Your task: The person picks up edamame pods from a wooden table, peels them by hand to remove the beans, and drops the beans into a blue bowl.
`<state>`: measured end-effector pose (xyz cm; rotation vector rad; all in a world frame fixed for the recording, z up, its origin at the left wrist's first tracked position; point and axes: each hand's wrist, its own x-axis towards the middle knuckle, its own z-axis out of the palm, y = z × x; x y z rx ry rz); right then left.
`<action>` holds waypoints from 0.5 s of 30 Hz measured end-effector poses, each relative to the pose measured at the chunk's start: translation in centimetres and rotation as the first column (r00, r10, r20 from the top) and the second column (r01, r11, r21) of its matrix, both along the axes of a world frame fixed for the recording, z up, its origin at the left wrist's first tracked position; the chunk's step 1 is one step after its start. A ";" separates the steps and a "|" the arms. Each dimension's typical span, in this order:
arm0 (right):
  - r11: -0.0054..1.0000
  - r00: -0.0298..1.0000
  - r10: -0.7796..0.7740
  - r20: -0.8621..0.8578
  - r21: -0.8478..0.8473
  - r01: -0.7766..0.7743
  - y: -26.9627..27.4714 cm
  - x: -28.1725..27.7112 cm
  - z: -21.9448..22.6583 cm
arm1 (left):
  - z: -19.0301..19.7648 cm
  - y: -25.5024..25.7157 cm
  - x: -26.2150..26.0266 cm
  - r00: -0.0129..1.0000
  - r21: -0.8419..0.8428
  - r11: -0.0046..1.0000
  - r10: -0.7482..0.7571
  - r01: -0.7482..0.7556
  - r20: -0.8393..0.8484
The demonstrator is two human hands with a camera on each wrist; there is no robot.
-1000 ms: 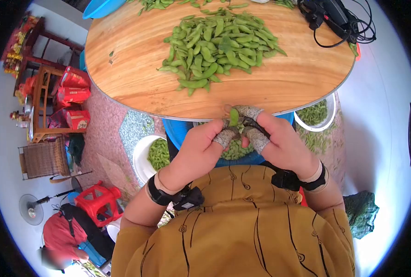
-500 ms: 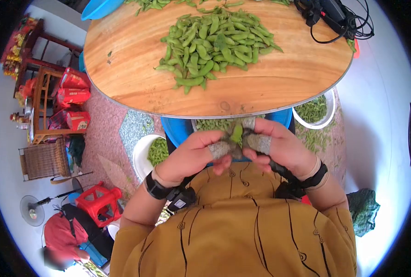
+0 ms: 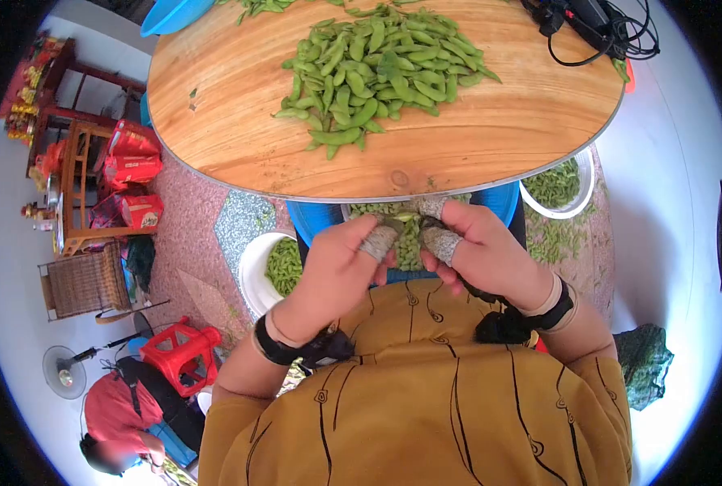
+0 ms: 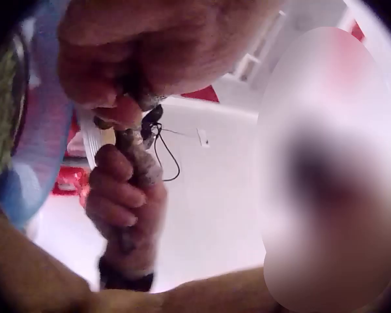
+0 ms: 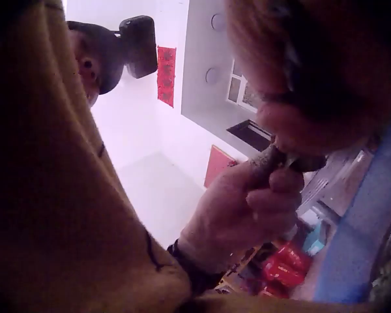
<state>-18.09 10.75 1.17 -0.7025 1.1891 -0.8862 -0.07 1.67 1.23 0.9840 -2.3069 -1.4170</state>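
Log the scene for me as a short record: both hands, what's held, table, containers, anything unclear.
left hand: pinching a small green pod
right hand: pinching at the same pod's other side
wraps: grey wraps on both hands
table: heap of green pods; black device with cables at far right
below hands: green beans, with a blue tub around them
floor: white bucket at left, white basin at right, both with green contents
unclear: whether the held pod is split
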 end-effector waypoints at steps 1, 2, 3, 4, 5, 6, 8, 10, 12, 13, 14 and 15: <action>1.000 1.000 0.003 0.005 -0.006 -0.003 0.1 -0.1 0.0 | 0.7 -0.1 0.0 0.994 0.577 0.810 0.093 -0.108 0.055; 1.000 1.000 0.004 0.005 -0.006 -0.004 0.2 -0.3 0.0 | 0.6 -0.2 0.1 0.994 0.577 0.809 0.093 -0.108 0.056; 0.999 1.000 0.019 0.010 -0.026 -0.019 0.3 -0.5 -0.1 | 0.3 -0.2 0.2 0.992 0.655 0.747 0.127 -0.113 0.026; 0.998 0.999 0.034 0.013 -0.047 -0.034 0.5 -0.6 -0.2 | 0.1 -0.2 0.2 0.987 0.727 0.678 0.163 -0.112 0.000; 0.998 0.999 0.035 0.014 -0.045 -0.034 0.6 -0.6 -1.4 | -0.2 -0.1 0.3 0.987 0.728 0.676 0.163 -0.113 0.001; 0.937 0.944 -0.112 -0.309 -0.348 -0.003 0.6 -0.3 -3.5 | -0.6 0.0 0.3 0.995 0.629 0.775 0.099 -0.061 -0.025; 0.788 0.775 -0.337 -0.535 -0.611 -0.079 0.5 -0.1 -3.9 | -0.7 0.4 0.1 0.999 0.518 0.856 0.030 -0.004 -0.042; 0.833 0.649 -0.292 -0.703 -0.520 -0.188 0.2 0.1 -1.6 | -0.3 0.9 -0.4 1.000 0.370 0.929 -0.017 0.024 -0.021; 0.805 0.581 -0.302 -0.756 -0.528 -0.269 -0.1 -0.4 -2.3 | -1.1 0.6 0.0 0.991 0.222 0.966 -0.136 0.133 -0.001; 0.774 0.511 -0.314 -0.800 -0.528 -0.351 -0.3 -0.5 -2.6 | -1.4 0.5 0.2 0.969 0.072 0.968 -0.244 0.241 0.038; 0.773 0.514 -0.311 -0.799 -0.528 -0.352 -0.2 -0.7 -2.7 | -1.4 0.6 0.4 0.970 0.073 0.969 -0.241 0.238 0.041; 0.751 0.510 -0.248 -0.824 -0.496 -0.436 -0.1 -0.8 -2.9 | -1.5 0.8 0.6 0.940 0.010 0.941 -0.340 0.340 0.026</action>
